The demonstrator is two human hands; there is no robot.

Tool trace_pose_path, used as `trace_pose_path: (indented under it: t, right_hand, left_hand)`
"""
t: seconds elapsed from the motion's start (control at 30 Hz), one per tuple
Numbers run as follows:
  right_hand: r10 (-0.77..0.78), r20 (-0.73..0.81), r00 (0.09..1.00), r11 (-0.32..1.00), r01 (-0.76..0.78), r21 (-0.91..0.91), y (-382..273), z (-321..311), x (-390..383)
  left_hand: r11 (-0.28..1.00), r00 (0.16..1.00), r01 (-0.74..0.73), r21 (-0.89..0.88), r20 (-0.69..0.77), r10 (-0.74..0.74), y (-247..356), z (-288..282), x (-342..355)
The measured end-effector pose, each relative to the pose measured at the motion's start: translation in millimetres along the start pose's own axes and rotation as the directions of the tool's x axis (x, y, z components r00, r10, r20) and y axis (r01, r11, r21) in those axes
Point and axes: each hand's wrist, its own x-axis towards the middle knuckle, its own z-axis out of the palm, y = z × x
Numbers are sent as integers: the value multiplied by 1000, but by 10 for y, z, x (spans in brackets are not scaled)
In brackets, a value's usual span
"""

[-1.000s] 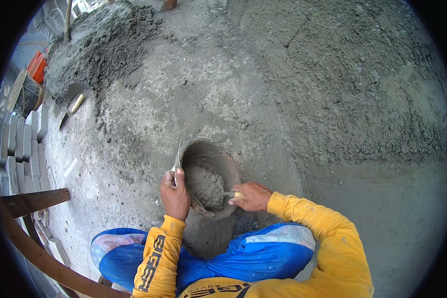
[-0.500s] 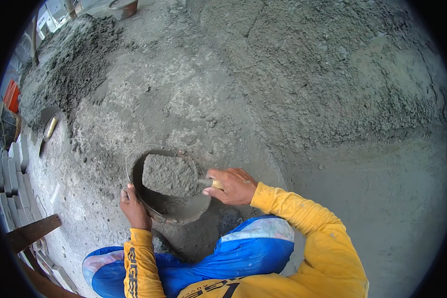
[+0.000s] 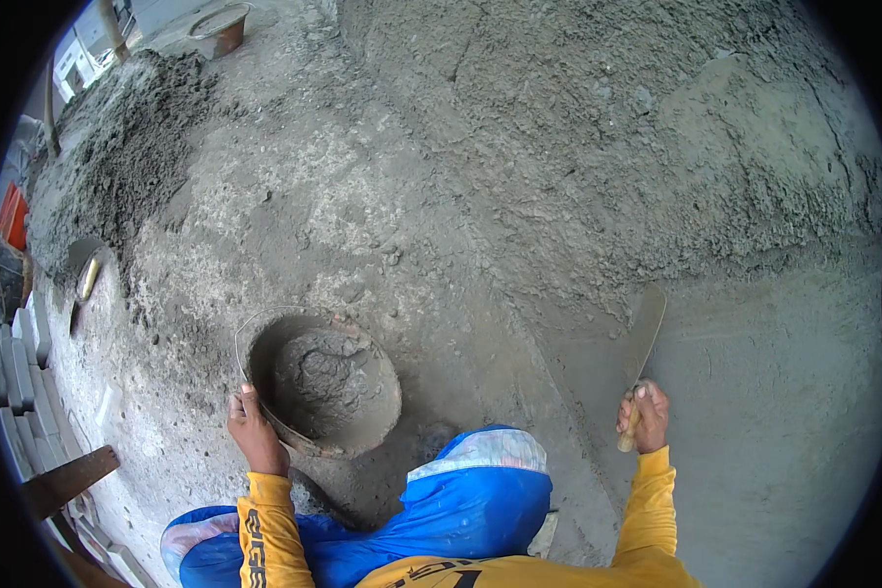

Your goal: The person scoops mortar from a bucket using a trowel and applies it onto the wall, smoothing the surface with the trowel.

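Observation:
My left hand [image 3: 255, 431] grips the near-left rim of a round bucket [image 3: 387, 407], where its thin wire handle lies. Wet grey mortar [image 3: 328, 377] sits inside the bucket, which leans a little. Out to the right, my right hand [image 3: 645, 416] is closed round the wooden handle of a trowel [image 3: 646, 331]. The trowel's blade is turned partly on edge and points away from me, by the border between rough mortar [image 3: 598, 235] and a smoother grey surface [image 3: 755, 392]. No lump of mortar shows on the blade.
A heap of grey mortar [image 3: 117, 137] rises at the far left, with a second trowel [image 3: 89, 279] at its foot. Another bucket [image 3: 227, 31] stands at the back. Stacked grey blocks [image 3: 29, 382] and a wooden plank [image 3: 73, 473] lie along the left.
My right hand has swung the trowel from above the bucket out to the right. The mortar load on its blade is gone from view. My left hand keeps its hold on the bucket rim.

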Motion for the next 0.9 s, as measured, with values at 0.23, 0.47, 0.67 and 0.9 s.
trace_pose_path:
  t: [0.23,0.47,0.67,0.9]
  right_hand:
    - [-203,507,838,457,539,-707,-90,1066,219]
    - [-201,883,425,-163,874,-458,72,2611,788]
    - [20,991,135,-35,990,-134,629,3249,629]
    - [216,921,324,457,800,-388,533,3077,406]
  left_hand:
    - [998,998,-34,56,63,30,266,91,-40]
    - [902,979,-188,390,143,142,389,545,-359]
    - [906,971,-232,353,24,239,210,405,-364]
    - [926,996,-94,366,32,88,254,326,-241]
